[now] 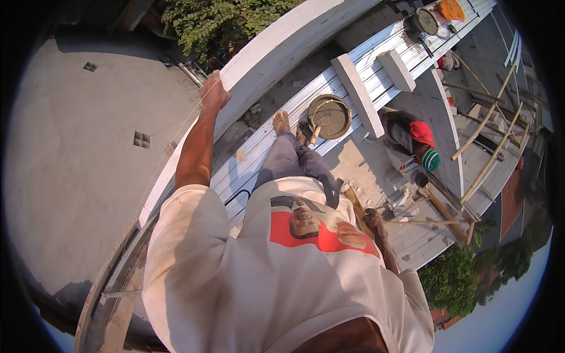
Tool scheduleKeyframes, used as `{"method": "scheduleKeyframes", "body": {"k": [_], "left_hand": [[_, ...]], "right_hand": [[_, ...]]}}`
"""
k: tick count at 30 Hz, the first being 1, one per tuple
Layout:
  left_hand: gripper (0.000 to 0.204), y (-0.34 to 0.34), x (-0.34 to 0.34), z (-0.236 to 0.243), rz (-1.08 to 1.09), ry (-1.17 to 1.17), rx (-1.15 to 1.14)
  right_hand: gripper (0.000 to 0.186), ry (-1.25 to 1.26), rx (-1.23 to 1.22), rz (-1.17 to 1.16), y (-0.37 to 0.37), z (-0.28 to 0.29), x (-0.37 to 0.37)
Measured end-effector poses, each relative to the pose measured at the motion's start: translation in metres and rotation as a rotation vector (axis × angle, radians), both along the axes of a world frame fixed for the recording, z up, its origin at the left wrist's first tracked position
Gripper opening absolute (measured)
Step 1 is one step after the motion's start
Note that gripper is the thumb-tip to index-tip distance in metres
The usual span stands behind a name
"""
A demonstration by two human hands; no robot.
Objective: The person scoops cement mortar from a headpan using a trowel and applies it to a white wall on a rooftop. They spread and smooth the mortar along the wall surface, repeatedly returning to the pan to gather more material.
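My left hand [215,93] is closed over the top edge of a long, pale block wall [268,53], with the arm stretched out straight. A thin string runs close by that wrist. Lower down on the right, my right hand [374,222] is in shadow, its fingers curled at the edge of a wooden post [355,206]. My sandalled feet [281,122] stand on ribbed metal decking. Just right of them sits a round bucket of wet grey mortar [329,116], with a wooden-handled tool [316,134] leaning at its rim.
Two pale blocks [358,94] lie across the decking [376,70]. Farther along are another mortar container [425,21] and an orange tub [451,10]. Below on the right, a co-worker in a striped cap [430,159] bends beside a wall, near bamboo poles [488,115]. Left lies a grey slab [88,147].
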State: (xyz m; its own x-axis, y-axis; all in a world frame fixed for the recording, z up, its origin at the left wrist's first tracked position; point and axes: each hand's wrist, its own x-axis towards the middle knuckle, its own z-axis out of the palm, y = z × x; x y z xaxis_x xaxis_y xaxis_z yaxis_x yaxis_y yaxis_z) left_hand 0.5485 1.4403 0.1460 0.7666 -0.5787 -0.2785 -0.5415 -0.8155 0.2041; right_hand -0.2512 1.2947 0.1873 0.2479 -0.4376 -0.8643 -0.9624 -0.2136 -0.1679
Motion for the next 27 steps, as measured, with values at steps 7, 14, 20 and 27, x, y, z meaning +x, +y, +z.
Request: {"method": "scheduleKeyframes", "body": {"k": [7,14,20,27], "left_hand": [[0.061,-0.003,0.003,0.006,0.012,0.012,-0.018],[0.066,-0.004,0.005,0.009,0.058,0.041,0.075],[0.081,-0.008,0.007,0.009,0.034,0.053,0.137],[0.109,0.0,0.0,0.004,-0.048,-0.07,-0.092]], "right_hand": [[0.032,-0.354,0.144,-0.551,0.065,-0.061,0.006],[0.031,-0.395,0.006,-0.399,0.049,-0.056,0.096],[0.031,-0.362,-0.08,-0.365,0.027,-0.021,0.114],[0.031,-0.238,-0.082,-0.362,0.023,0.029,0.098]]}}
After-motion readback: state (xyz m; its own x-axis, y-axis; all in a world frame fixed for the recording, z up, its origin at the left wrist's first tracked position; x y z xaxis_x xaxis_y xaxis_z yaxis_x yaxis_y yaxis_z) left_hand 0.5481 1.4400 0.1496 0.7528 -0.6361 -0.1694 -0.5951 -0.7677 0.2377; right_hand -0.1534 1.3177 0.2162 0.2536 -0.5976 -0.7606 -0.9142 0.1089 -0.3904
